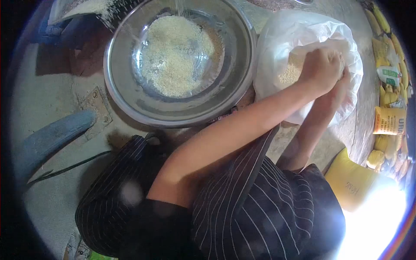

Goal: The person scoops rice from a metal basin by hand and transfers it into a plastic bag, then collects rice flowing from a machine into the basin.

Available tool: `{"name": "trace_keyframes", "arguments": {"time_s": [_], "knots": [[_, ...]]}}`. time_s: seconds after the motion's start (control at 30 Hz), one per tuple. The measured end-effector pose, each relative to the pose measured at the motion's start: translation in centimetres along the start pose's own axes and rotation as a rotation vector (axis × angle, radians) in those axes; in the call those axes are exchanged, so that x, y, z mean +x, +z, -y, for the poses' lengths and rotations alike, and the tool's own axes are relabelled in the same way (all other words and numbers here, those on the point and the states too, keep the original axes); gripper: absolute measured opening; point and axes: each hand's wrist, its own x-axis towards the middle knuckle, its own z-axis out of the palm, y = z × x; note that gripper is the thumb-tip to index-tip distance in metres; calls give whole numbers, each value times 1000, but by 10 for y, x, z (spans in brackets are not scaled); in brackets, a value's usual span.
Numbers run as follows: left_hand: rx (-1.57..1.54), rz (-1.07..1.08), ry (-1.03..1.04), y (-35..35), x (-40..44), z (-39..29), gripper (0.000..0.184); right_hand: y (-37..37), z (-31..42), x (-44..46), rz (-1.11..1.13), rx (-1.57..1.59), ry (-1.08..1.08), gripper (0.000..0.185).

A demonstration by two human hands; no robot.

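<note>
Both my hands are inside the mouth of a translucent white plastic bag at the right, which holds pale grains. My left hand (323,69) reaches across from the left, its fingers curled together near the bag's far side; what they hold is too small to make out. Just right of it and partly behind it lies my right hand (340,84), its fingers hidden. The bag (271,56) stands beside a wide metal basin (117,93). In the basin is a heap of pale grains (173,56), with a browner patch at its right side.
A grain-covered tray (89,8) at the top left has grains falling off its edge. A blue-grey curved pipe (56,134) lies at the left. Yellow bags, one (351,180) with writing, and other packages line the right side. A dark cable runs across the floor.
</note>
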Motion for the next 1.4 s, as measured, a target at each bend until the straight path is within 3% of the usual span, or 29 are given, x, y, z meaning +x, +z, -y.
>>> {"name": "trace_keyframes", "arguments": {"time_s": [0.07, 0.13, 0.17, 0.2, 0.23, 0.27, 0.33, 0.4, 0.47, 0.5, 0.53, 0.57, 0.63, 0.67, 0.7, 0.77, 0.8, 0.87, 0.93, 0.97, 1.0, 1.03, 1.13, 1.17, 1.2, 1.27, 1.3, 1.33, 1.4], "knots": [[294, 231, 43, 0, 0, 15, 28, -16, 1, 12, -29, -149, -90, 41], [279, 318, -46, -32, 8, 5, 30, -14, 12, 4, -326, -481, 60, 49], [286, 366, -107, -53, 15, -2, 30, -14, 17, -1, -329, -485, 54, 49], [297, 412, -172, -75, 22, -8, 29, -15, 20, -9, -282, -687, -10, 47], [222, 332, -146, -95, 28, -11, 29, -13, 20, -16, -229, -885, -70, 45], [153, 244, -121, -118, 34, -15, 29, -6, 16, -19, -219, -884, -58, 45], [-81, 94, -21, -167, 41, -28, 29, 21, 11, -29, -164, -719, -381, 36], [81, -97, 46, -214, 43, -30, 32, 75, 8, -55, -23, -594, -482, 33], [340, -300, -13, -265, 43, -5, 38, 114, -12, -81, 239, -540, -416, 28], [612, -239, -144, -308, 47, 23, 47, 128, -35, -90, 441, -631, -434, 25], [883, -177, -276, -337, 49, 43, 57, 145, -62, -99, 615, -552, -271, 23], [884, -182, -273, -336, 41, 48, 57, 156, -96, -105, 666, -639, -286, 30], [1753, -32, -694, -327, 16, 53, 75, 168, -168, -114, 730, -1165, 18, 56], [1753, -39, -703, -330, 12, 63, 75, 172, -202, -116, 741, -1462, 141, 65], [1670, -119, -643, -335, 10, 76, 78, 170, -232, -113, 752, -1459, 146, 65], [1591, -204, -567, -345, 11, 92, 82, 170, -277, -101, 629, -1536, -51, 70], [1581, -198, -569, -346, 17, 94, 82, 173, -286, -92, 627, -1547, -51, 70], [1654, -128, -511, -347, 34, 94, 82, 179, -300, -71, 841, -1253, -583, 67], [1603, -127, -517, -347, 53, 86, 81, 198, -315, -48, 977, -1154, -670, 64], [1632, -119, -330, -356, 63, 89, 79, 206, -319, -45, 1103, -1036, -744, 61], [1654, -109, -141, -367, 71, 92, 77, 212, -317, -48, 1111, -1036, -738, 61], [1652, -111, -148, -378, 77, 94, 77, 219, -315, -49, 1158, -1055, -629, 58], [1725, 216, 269, -415, 87, 101, 66, 227, -316, -61, 1264, -1083, -364, 53], [1588, 166, 241, -411, 81, 94, 55, 223, -314, -61, 1323, -1099, -211, 50], [1572, 165, 245, -406, 75, 88, 55, 218, -307, -57, 1322, -1116, -213, 50], [1267, 173, -157, -399, 70, 72, 40, 212, -299, -52, 1299, -1255, -126, 42], [1300, 164, -213, -390, 71, 62, 34, 203, -294, -52, 1170, -1093, -411, 36], [1307, 162, -214, -389, 71, 62, 34, 198, -289, -47, 1169, -1086, -411, 36], [1209, 75, -80, -391, 68, 70, 37, 189, -290, -38, 858, -1260, -538, 42]]}}
